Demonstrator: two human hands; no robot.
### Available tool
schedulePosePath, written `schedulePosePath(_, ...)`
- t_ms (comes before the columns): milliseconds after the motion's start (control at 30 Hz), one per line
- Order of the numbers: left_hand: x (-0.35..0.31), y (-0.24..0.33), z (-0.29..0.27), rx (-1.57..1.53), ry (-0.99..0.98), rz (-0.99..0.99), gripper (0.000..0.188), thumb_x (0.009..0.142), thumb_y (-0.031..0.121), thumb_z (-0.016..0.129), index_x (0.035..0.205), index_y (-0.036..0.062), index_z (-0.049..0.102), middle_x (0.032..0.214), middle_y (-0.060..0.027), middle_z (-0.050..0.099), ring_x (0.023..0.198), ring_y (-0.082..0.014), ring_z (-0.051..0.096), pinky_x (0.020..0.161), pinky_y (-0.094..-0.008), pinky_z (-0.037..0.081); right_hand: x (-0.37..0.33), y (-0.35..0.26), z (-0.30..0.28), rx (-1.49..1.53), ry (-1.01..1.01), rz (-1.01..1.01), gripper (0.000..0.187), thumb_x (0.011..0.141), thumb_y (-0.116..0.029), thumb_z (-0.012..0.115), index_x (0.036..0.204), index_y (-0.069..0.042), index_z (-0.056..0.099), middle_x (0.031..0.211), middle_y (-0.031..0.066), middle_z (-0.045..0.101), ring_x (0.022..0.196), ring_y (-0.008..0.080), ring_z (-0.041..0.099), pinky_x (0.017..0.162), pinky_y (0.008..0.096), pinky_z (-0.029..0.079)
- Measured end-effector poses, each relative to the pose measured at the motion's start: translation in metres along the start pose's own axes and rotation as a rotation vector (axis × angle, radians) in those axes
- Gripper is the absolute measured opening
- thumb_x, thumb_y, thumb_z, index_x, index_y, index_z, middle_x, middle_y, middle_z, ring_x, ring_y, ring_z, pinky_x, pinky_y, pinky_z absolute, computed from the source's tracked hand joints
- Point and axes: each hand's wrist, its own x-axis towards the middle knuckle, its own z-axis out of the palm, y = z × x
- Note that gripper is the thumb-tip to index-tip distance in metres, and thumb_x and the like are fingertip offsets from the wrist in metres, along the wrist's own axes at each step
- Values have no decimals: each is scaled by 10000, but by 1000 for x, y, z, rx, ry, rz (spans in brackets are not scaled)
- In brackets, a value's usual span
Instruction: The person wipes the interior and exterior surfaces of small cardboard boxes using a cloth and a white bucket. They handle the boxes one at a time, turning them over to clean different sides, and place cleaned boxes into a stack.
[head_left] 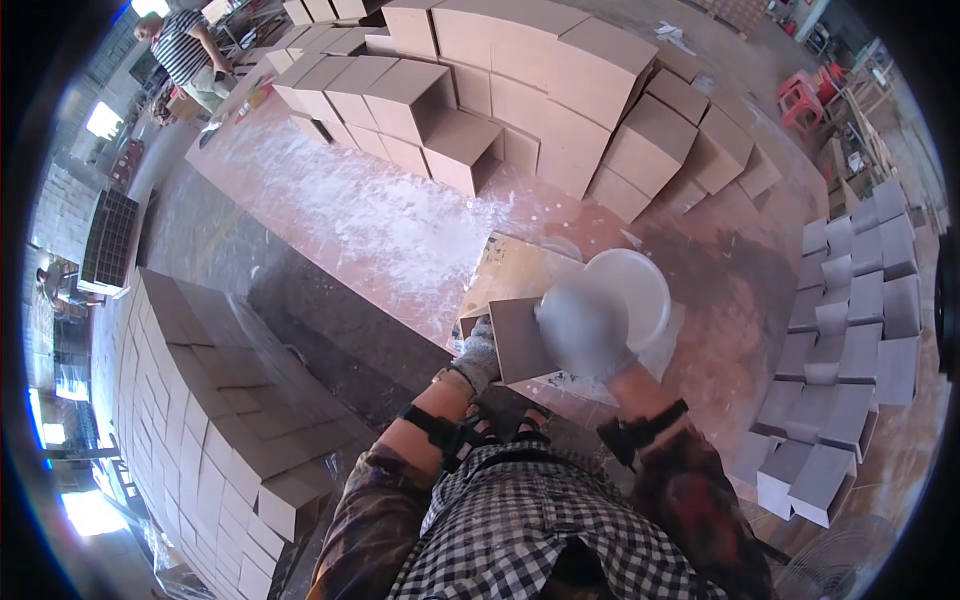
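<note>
My left hand (478, 358), in a grey glove, grips the left edge of a brown open-ended box (521, 343) in front of my body. My right hand (600, 362) is at the box's right side, overlapping the bucket in view. Motion smears it into a pale grey blur, so its fingers and anything in them cannot be made out. A round white bucket (655, 290) stands just beyond that hand. Behind the held box is a light wooden box or block (525, 262) with a stained top.
Brown boxes (545, 110) are stacked along the table's far side. A white-smeared reddish tabletop (350, 215) lies before them. Another box stack (215, 400) rises at left; rows of greyish boxes (840, 350) stand at right. A person (185, 50) is far left, near red stools (800, 100) opposite.
</note>
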Motion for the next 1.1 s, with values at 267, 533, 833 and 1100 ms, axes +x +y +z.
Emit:
schedulePosePath(267, -12, 39, 0, -413, 0, -343, 498, 988, 395, 330, 1366, 92, 444, 1390, -106, 473, 1295, -256, 415, 1096, -366, 304, -44, -42, -49, 181, -253, 59, 83, 729, -154, 639, 790, -129, 588, 790, 57, 552, 758, 245, 595, 615, 391, 481)
schedulePosePath(533, -6, -16, 5, 472, -24, -9, 518, 957, 406, 383, 1378, 110, 441, 1415, -126, 446, 1319, -291, 391, 1110, -382, 281, -28, -21, -71, 237, -80, 103, 93, 773, -176, 648, 834, -117, 609, 813, 57, 589, 732, 250, 608, 626, 399, 491)
schedulePosePath(833, 6, 9, 9, 29, -32, 69, 523, 943, 388, 417, 1385, 109, 436, 1435, -120, 426, 1331, -296, 376, 1114, -416, 270, 12, 20, 9, 80, -76, 72, 56, 829, -181, 609, 813, -135, 582, 787, 52, 576, 736, 242, 618, 594, 384, 492)
schedulePosePath(1100, -7, -4, 6, -111, 121, -33, 524, 913, 377, 478, 1353, 92, 474, 1388, -152, 465, 1307, -307, 402, 1093, -419, 294, -72, -25, -59, 296, -235, 107, 92, 792, -182, 669, 774, -130, 595, 759, 54, 582, 705, 245, 603, 584, 376, 481)
